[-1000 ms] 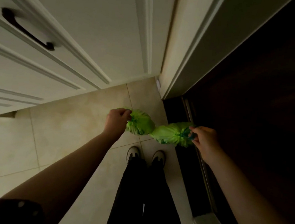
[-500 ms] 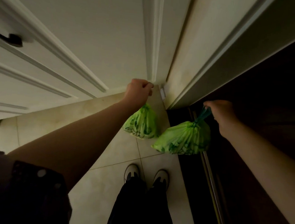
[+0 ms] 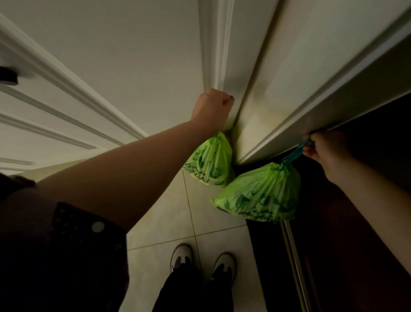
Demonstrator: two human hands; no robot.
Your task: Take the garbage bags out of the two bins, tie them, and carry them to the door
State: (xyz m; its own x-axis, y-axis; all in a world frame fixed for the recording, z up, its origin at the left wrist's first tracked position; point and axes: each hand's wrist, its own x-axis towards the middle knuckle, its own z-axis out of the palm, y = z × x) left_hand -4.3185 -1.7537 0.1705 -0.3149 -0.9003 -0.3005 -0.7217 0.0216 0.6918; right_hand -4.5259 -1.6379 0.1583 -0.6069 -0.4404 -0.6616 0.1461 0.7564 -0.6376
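Two small green garbage bags hang in the air above the tiled floor. My left hand (image 3: 212,106) is a closed fist gripping the top of the left bag (image 3: 210,162), which dangles close to the white door frame. My right hand (image 3: 327,147) holds the teal drawstring of the right bag (image 3: 262,194), which hangs lower, over the dark threshold. Both bags are gathered shut at the top. The bags hang side by side, almost touching.
A white panelled door (image 3: 109,48) with a black handle (image 3: 4,76) fills the upper left. A white door frame (image 3: 292,88) runs diagonally. Dark doorway and a metal track (image 3: 297,263) lie at the right. My shoes (image 3: 202,260) stand on beige tiles.
Both hands have risen and moved forward, lifting the bags from shoe level up toward the door frame. The view has closed in on the door.
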